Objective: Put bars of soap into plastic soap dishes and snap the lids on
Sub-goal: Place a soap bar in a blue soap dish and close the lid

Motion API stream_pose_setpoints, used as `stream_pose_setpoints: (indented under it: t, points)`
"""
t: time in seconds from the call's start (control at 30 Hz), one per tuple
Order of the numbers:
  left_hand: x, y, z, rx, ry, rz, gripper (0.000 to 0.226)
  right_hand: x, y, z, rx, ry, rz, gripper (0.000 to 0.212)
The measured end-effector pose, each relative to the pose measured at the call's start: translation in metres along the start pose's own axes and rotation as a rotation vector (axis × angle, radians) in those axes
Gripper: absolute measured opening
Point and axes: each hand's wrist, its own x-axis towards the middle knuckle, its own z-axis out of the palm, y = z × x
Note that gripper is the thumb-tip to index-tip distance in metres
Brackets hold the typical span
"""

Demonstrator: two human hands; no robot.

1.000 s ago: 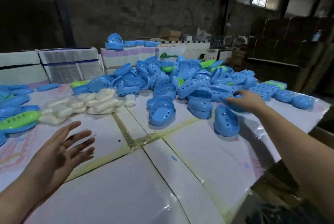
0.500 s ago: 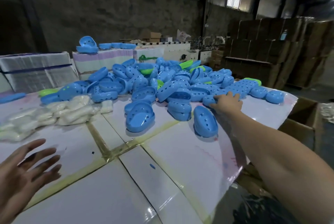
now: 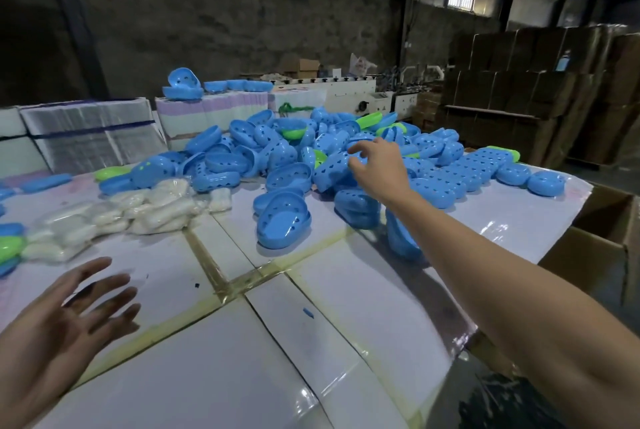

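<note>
While my right hand (image 3: 375,169) reaches out over the heap of blue soap dishes (image 3: 346,155) at the far middle of the desk (image 3: 346,335), its fingers are spread and lightly curled, clamped on nothing that I can see. My left hand (image 3: 59,328) hovers near the desk's near left edge, palm up, fingers apart, holding nothing. Nearest me, one blue dish (image 3: 282,224) lies open side up, its long axis running from me toward the heap. The rest lie tumbled every way, with a few green pieces (image 3: 294,132) among them. Wrapped bars of soap (image 3: 138,207) sit in a loose cluster to the left of the heap, long axes mostly running left to right. I can read no writing or labels anywhere; the far cardboard boxes (image 3: 540,89) are too dim.
</note>
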Motion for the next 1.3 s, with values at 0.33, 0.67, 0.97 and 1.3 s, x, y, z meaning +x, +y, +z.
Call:
stream_pose_setpoints:
  t: [0.33,0.67,0.97,1.3]
  points:
    - [-0.04,0.023,0.038,0.035,-0.002,-0.101,0.024,-0.096,-0.173,0.077,0.554,-0.382,-0.159,0.013]
    - [-0.043,0.029,0.04,-0.04,0.074,-0.164,0.029,-0.159,-0.227,0.129,0.563,-0.601,-0.239,0.02]
    - [-0.058,0.108,-0.007,1.693,0.461,0.155,0.007,-0.163,-0.225,0.133,0.583,-0.692,-0.388,0.016]
    - [-0.053,0.098,-0.033,1.899,0.332,-0.203,0.034,-0.165,-0.224,0.137,0.596,-0.727,-0.427,0.014]
